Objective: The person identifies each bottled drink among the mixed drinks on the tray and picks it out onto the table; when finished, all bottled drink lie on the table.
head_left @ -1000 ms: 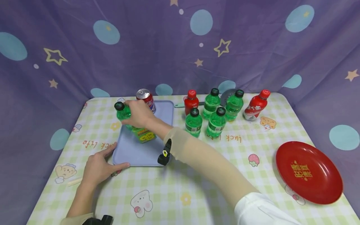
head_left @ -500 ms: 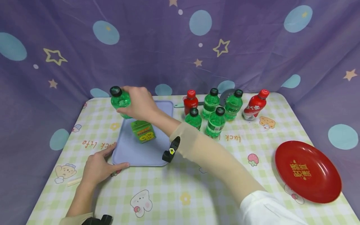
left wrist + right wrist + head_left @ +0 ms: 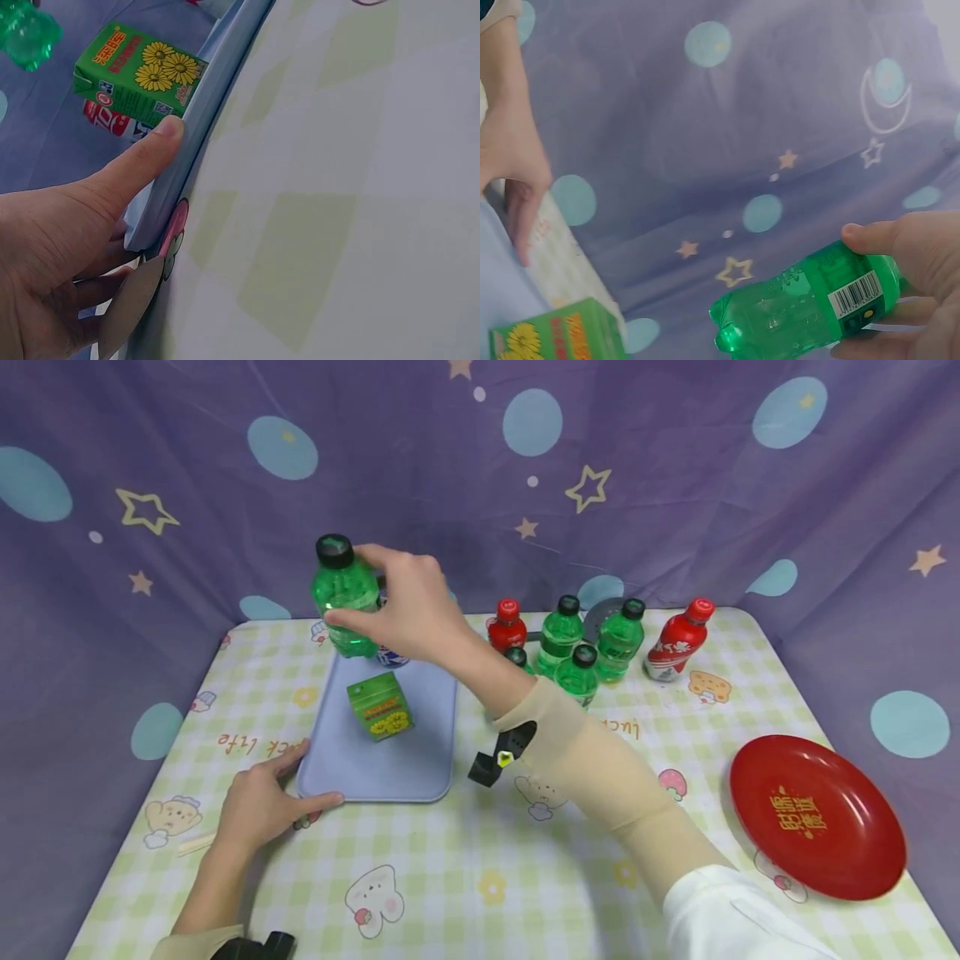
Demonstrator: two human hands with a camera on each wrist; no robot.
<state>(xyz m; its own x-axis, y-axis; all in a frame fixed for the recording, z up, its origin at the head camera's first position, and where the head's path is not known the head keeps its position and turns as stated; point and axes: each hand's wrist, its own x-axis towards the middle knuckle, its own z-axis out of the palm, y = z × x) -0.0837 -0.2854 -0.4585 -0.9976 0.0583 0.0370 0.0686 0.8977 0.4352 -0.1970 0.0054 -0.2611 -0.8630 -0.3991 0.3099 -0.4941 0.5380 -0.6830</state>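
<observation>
My right hand [image 3: 412, 602] grips a green bottle [image 3: 347, 585] with a black cap, thumb on one side and fingers on the other. The bottle is raised above the far part of a pale blue tray [image 3: 405, 772]; its barcode label shows in the right wrist view. At the tray's near left corner, my left hand [image 3: 258, 806] rests with thumb and fingers spread along two edges, the thumb [image 3: 150, 154] on the rim. On the tray stands a green drink carton [image 3: 380, 706] with yellow flowers. Behind it is a red and blue can [image 3: 393, 657], mostly hidden by my right hand.
Right of the tray are several green bottles [image 3: 560, 635], a red-capped bottle [image 3: 507, 627] and another red bottle [image 3: 677, 643] farther right. A dark perforated utensil [image 3: 600, 614] lies behind them. The red plate [image 3: 840, 827] is near the right edge; a purple curtain [image 3: 450, 485] hangs behind.
My right hand has lifted the green bottle up from the tray, first a little left and then back right, uncovering the carton. The left hand has stayed at the tray corner.
</observation>
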